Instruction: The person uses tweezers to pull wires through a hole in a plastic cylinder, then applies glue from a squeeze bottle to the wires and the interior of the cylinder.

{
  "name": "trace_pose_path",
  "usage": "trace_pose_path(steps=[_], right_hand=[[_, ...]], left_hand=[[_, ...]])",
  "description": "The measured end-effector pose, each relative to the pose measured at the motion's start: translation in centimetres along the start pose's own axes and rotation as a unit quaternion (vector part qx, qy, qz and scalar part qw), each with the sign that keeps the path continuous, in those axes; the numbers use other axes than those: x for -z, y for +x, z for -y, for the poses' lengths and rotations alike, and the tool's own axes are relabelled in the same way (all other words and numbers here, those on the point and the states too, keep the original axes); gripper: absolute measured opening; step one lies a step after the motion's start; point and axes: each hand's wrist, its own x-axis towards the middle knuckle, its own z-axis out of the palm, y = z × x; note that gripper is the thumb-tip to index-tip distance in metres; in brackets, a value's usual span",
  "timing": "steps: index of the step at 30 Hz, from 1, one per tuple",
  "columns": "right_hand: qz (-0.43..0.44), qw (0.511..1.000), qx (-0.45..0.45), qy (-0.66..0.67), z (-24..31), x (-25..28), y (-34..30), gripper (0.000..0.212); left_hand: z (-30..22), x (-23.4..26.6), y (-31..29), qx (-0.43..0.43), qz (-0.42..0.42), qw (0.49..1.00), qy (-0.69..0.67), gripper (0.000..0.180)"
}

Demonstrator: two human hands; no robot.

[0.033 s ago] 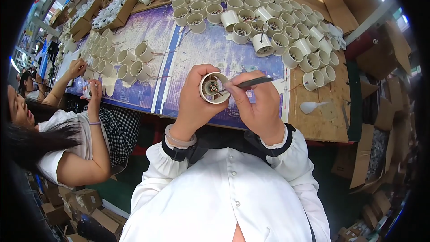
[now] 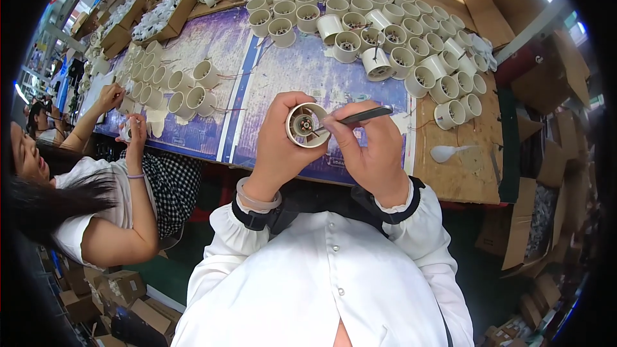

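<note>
- At the centre of my head view, a cream cup (image 2: pixel 319 115) is held just above the near part of the table (image 2: pixel 450 186), its open mouth tipped up toward me.
- Inside the cup I can make out a round metal core (image 2: pixel 304 124) with brownish parts around it; the finer details are too small for me to tell.
- My left hand (image 2: pixel 276 138) is clamped around the cup, fingers along its far side and thumb along its near side.
- My right hand (image 2: pixel 371 154) is closed on a slender dark tool (image 2: pixel 366 115), pinched between thumb and fingers; its narrow end points into the cup's mouth, but I cannot tell whether the tip touches the core.
- Beneath my hands, a worn purple-blue sheet (image 2: pixel 270 96) covers the middle of the table.
- Beyond, toward the right, I see a dense crowd of similar cups (image 2: pixel 376 64), most upright, several tipped over.
- To the left stands a smaller cluster of cups (image 2: pixel 183 106), some trailing thin wires.
- Near the right end of the table lies a white spoon-shaped piece (image 2: pixel 445 153).
- At far left, a co-worker (image 2: pixel 109 218) sits by the table, a small pale part in one hand (image 2: pixel 135 132).
- Behind that cluster I see an open carton (image 2: pixel 183 16) of whitish pieces.
</note>
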Motion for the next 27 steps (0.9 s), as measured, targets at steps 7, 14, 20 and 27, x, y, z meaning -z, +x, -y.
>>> trace_pose_path(steps=[7, 14, 20, 27], right_hand=[[-0.019, 0.998, -0.02, 0.053, -0.66, 0.02, -0.46, 0.01], [-0.019, 0.998, -0.033, 0.056, -0.65, -0.26, -0.77, 0.009], [-0.03, 0.999, 0.034, -0.001, -0.69, -0.24, -0.47, 0.014], [-0.058, 0.996, 0.072, -0.003, -0.63, 0.07, -0.72, 0.015]], left_hand=[[-0.35, 0.07, -0.11, 0.015, 0.003, 1.0, 0.019, 0.055], [-0.7, -0.02, 0.02, 0.008, 0.004, 1.0, 0.026, 0.056], [-0.51, -0.1, -0.08, 0.011, 0.003, 1.0, 0.018, 0.056], [-0.65, -0.11, -0.08, 0.001, 0.005, 0.999, 0.038, 0.056]])
